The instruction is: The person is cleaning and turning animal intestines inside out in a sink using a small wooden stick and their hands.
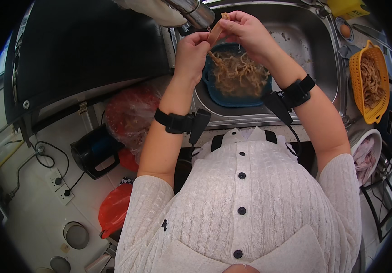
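Note:
My left hand (196,47) and my right hand (243,29) pinch a tan, strip-like piece of food (216,33) between their fingertips, beneath the metal faucet (201,15). The piece stretches from one hand to the other, with a curled end above the right fingers. Below them, a blue plastic basin (238,102) stands in the steel sink, holding cloudy water and many tangled tan strips (240,73). A thin strip hangs from near the left fingers towards the basin.
Right of the steel sink (318,61) stands a yellow perforated basket (366,102) of similar strips. A white colander (378,143) with pale pieces is below it. An egg in a small dish (345,30) and a knife (369,34) lie upper right. A black electric kettle (97,150) is at left.

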`<state>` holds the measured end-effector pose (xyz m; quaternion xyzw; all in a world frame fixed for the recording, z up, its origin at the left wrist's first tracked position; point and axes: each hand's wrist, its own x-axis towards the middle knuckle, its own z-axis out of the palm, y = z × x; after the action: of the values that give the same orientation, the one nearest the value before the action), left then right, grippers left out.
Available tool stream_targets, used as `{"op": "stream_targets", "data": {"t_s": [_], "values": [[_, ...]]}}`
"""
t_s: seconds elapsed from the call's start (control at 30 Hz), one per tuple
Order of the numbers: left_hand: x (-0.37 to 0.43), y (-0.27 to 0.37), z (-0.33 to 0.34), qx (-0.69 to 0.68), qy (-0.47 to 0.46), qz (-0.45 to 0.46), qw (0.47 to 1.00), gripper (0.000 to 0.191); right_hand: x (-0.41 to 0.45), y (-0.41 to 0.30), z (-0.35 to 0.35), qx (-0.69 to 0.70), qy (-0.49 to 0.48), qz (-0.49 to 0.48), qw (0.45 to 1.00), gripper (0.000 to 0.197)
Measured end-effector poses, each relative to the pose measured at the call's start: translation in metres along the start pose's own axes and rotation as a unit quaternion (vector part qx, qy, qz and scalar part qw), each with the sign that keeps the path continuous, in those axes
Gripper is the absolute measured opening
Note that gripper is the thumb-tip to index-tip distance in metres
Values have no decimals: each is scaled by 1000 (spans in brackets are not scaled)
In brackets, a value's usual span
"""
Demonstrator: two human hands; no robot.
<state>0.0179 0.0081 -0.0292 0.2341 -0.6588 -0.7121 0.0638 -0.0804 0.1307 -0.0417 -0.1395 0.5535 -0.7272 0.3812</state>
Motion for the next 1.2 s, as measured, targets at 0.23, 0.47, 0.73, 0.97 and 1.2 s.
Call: {"op": "stream_targets", "data": {"t_s": [0.23, 0.47, 0.73, 0.97, 1.2], "values": [[-3, 4, -1, -44, -6, -51, 998, 16, 2, -5, -3, 32, -22, 20, 999, 18], [-7, -2, 1, 1, 16, -7, 1000, 13, 0, -2, -4, 54, 5, 25, 998, 17], [-2, -2, -3, -6, 7, -20, 1000, 15, -2, -4, 5, 36, 1, 54, 998, 21], [-1, 1, 1, 33, 19, 14, 999, 17, 0, -8, 6, -35, -4, -40, 999, 31], [-5, -3, -5, 18, 17, -25, 999, 19, -3, -23, 5, 147, 9, -10, 989, 14]]}}
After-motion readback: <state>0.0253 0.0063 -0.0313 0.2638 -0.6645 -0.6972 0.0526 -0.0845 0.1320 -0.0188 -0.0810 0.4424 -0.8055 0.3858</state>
